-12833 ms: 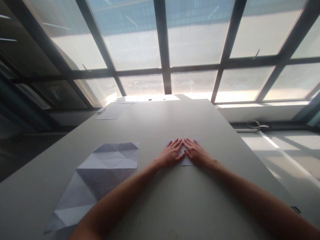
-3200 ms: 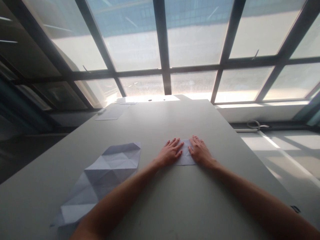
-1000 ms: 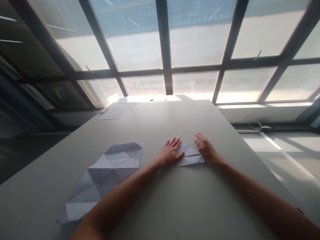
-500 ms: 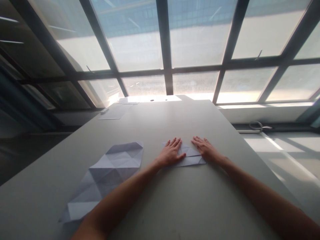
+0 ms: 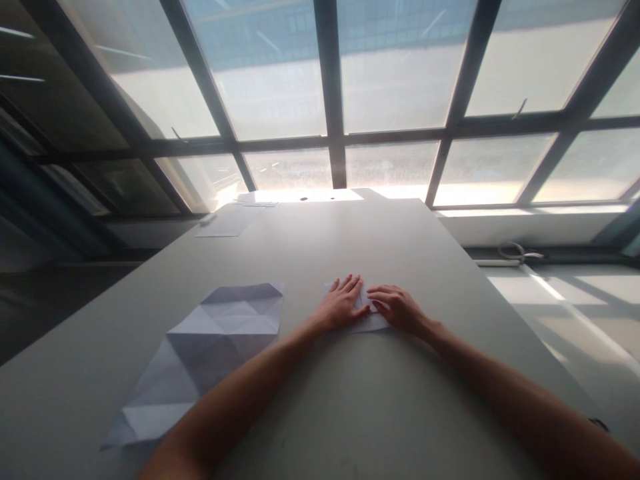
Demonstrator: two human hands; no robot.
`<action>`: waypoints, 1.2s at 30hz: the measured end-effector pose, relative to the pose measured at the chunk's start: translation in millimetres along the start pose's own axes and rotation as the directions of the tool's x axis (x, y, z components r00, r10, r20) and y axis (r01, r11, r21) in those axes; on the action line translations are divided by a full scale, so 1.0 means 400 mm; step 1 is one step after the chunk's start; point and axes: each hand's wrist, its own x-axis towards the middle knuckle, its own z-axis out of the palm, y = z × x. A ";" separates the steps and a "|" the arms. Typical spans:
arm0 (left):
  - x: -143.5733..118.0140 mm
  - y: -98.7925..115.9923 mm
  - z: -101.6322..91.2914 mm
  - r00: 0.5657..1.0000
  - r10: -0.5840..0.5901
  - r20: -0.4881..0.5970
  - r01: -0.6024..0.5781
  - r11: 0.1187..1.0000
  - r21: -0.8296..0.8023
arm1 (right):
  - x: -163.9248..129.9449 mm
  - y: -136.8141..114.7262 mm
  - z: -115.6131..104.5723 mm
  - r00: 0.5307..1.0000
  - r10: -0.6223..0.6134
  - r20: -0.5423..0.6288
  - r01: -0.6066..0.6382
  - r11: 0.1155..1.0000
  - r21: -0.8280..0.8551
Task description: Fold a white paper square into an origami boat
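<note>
Ok, L hand [image 5: 337, 307] flat on folded paper [image 5: 374, 325], table [image 5: 345, 407] ctr-right, fingers slightly spread; R hand [image 5: 399, 311] at its right side, fingers curled (pinching? can't tell); paper could skew if L hand slips; creased sheet [image 5: 225, 317] left.

There are two hands [image 5: 340, 308] [image 5: 400, 311], one folded paper [image 5: 369, 325] — one creased sheet [image 5: 213, 345].
</note>
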 end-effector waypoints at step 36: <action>0.007 -0.011 0.009 0.971 -0.073 -0.229 0.082 0.996 0.026 | 0.006 -0.011 0.011 0.926 0.212 0.314 -0.132 0.958 -0.255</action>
